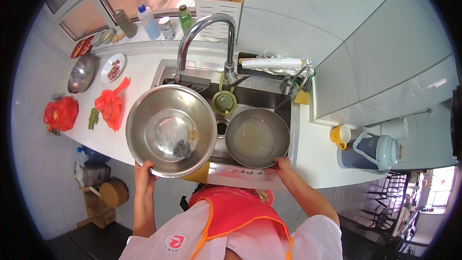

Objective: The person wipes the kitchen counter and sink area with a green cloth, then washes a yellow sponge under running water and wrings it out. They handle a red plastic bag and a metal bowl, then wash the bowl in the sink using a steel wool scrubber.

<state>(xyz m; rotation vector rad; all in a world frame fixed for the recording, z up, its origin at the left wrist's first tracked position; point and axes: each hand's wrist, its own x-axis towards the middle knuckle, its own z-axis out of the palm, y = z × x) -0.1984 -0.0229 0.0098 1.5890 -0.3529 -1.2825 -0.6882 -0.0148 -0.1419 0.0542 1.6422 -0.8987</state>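
With my left hand (145, 173) I grip the near rim of a wide stainless steel basin (162, 97), which overlaps the left side of the sink. A steel wool scourer (182, 149) lies inside it, beside a small brownish piece (192, 135). My right hand (282, 166) holds the near right rim of a grey metal pan (234, 126) in the sink (293, 130). Cloudy yellowish liquid (253, 138) covers the pan's bottom. Between the two vessels sit the drain hole (221, 128) and a green strainer cup (224, 102).
A chrome faucet (207, 20) arches over the sink. Red plastic bags (108, 104), a white plate of meat pieces (112, 68) and a metal bowl (81, 73) stand on the left counter. To the right are a yellow mug (339, 135) and a thermos jug (368, 152). Bottles (148, 23) line the sill.
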